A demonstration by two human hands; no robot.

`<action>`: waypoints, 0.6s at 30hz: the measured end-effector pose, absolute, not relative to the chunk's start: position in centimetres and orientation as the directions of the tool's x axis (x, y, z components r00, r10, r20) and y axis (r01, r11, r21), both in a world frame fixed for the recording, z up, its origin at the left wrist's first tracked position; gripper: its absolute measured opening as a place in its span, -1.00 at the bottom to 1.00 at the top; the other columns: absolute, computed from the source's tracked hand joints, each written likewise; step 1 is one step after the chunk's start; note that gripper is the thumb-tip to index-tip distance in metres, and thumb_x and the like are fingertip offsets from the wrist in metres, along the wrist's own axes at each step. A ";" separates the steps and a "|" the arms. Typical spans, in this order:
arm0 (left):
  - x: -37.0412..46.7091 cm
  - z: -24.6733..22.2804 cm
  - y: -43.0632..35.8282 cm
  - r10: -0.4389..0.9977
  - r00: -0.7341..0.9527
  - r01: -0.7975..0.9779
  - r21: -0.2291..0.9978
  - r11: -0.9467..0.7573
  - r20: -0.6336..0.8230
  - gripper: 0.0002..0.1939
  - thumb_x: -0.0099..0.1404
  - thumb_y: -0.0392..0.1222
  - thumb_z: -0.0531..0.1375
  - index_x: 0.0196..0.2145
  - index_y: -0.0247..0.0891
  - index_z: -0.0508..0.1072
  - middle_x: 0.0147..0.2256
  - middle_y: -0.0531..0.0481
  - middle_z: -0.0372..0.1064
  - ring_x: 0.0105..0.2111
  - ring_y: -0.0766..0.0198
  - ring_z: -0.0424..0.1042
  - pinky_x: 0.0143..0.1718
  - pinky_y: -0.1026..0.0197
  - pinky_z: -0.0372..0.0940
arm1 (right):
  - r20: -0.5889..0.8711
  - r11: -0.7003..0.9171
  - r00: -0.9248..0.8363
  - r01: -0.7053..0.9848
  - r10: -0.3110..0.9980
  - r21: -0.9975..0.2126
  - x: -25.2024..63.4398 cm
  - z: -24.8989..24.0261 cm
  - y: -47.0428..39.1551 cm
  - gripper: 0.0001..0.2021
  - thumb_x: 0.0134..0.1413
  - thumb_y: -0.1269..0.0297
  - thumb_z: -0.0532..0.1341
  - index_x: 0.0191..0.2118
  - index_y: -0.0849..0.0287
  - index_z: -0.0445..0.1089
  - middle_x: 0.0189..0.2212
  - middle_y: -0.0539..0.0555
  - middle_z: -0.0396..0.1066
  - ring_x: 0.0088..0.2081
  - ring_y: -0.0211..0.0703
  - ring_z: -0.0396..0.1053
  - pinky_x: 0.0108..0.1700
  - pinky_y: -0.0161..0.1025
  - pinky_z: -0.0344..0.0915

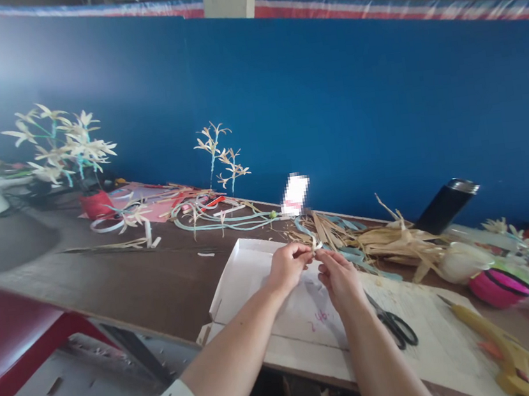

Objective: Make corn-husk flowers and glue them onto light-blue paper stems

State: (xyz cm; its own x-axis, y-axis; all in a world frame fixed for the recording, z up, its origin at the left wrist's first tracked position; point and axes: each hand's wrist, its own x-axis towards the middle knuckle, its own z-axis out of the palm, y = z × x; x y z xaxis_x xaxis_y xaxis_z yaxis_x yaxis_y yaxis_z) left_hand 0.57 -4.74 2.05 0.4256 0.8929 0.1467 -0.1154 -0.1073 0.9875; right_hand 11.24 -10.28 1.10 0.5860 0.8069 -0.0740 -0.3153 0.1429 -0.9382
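Fairly bright in here | pale glare leftward on the blue wall (379, 113) | faint shadow below the hands (286, 267) | edges stretched, soft | white patch (295, 194) pixelated

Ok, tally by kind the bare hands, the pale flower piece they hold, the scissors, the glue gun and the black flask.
Left hand and right hand: 2
Pale flower piece: 1
Scissors: 1
Glue gun: 1
Black flask: 1
Total: 6

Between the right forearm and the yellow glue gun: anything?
Yes, black-handled scissors, beside the right forearm. From there to the yellow glue gun, bare pale board. Shows in head view.
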 end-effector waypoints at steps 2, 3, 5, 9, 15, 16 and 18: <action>0.7 1.9 -4.7 0.893 0.427 -0.136 0.986 -0.095 0.145 -0.83 0.08 -0.23 0.23 -0.34 -0.34 0.50 -0.49 0.00 0.44 -0.52 0.38 0.38 -0.48 0.35 0.30 | -0.080 0.146 0.584 -0.329 0.808 -0.933 11.2 1.2 -10.3 -0.68 -0.36 0.16 0.44 -0.42 0.19 0.44 -0.50 -0.05 0.33 -0.59 -0.46 0.09 -0.63 -0.50 0.05; 0.7 1.9 -4.7 0.893 0.428 -0.145 0.986 -0.086 0.141 -0.84 0.08 -0.23 0.23 -0.34 -0.33 0.49 -0.49 0.00 0.44 -0.52 0.38 0.38 -0.48 0.35 0.30 | -0.084 0.146 0.585 -0.336 0.807 -0.931 11.1 1.3 -10.3 -0.68 -0.37 0.16 0.44 -0.43 0.20 0.43 -0.52 -0.05 0.33 -0.60 -0.46 0.09 -0.64 -0.49 0.04; 0.8 1.9 -4.7 0.895 0.426 -0.157 0.985 -0.070 0.131 -0.84 0.07 -0.23 0.24 -0.36 -0.34 0.49 -0.51 0.00 0.43 -0.52 0.38 0.38 -0.49 0.35 0.29 | -0.091 0.148 0.587 -0.347 0.805 -0.926 11.1 1.3 -10.3 -0.68 -0.38 0.15 0.45 -0.45 0.19 0.43 -0.54 -0.05 0.33 -0.61 -0.45 0.08 -0.65 -0.49 0.03; 0.8 2.0 -4.8 0.902 0.413 -0.170 0.984 -0.057 0.124 -0.87 0.06 -0.25 0.25 -0.39 -0.34 0.47 -0.52 0.01 0.42 -0.52 0.39 0.37 -0.49 0.36 0.29 | -0.098 0.153 0.587 -0.363 0.803 -0.919 11.1 1.3 -10.2 -0.69 -0.39 0.16 0.45 -0.46 0.19 0.43 -0.55 -0.04 0.34 -0.62 -0.45 0.07 -0.66 -0.48 0.02; 0.8 1.9 -4.7 0.896 0.415 -0.174 0.980 -0.093 0.158 -0.84 0.06 -0.27 0.25 -0.35 -0.34 0.45 -0.50 0.01 0.42 -0.54 0.41 0.36 -0.51 0.37 0.27 | -0.095 0.168 0.586 -0.379 0.805 -0.910 11.0 1.4 -10.2 -0.71 -0.37 0.18 0.45 -0.48 0.20 0.42 -0.55 -0.04 0.33 -0.62 -0.47 0.06 -0.66 -0.50 0.00; 0.8 1.8 -4.7 0.894 0.417 -0.173 0.980 -0.098 0.164 -0.83 0.06 -0.26 0.26 -0.34 -0.34 0.44 -0.49 0.01 0.42 -0.53 0.40 0.36 -0.51 0.37 0.27 | -0.095 0.170 0.584 -0.381 0.806 -0.909 11.0 1.5 -10.2 -0.71 -0.37 0.18 0.44 -0.48 0.20 0.42 -0.55 -0.04 0.33 -0.62 -0.47 0.05 -0.66 -0.49 0.00; 0.8 1.6 -4.6 0.891 0.422 -0.173 0.979 -0.105 0.170 -0.82 0.06 -0.25 0.26 -0.33 -0.34 0.44 -0.49 0.00 0.43 -0.51 0.39 0.38 -0.50 0.37 0.28 | -0.095 0.172 0.581 -0.387 0.808 -0.906 11.0 1.5 -10.3 -0.71 -0.37 0.19 0.44 -0.48 0.21 0.42 -0.56 -0.04 0.33 -0.63 -0.47 0.05 -0.67 -0.49 -0.01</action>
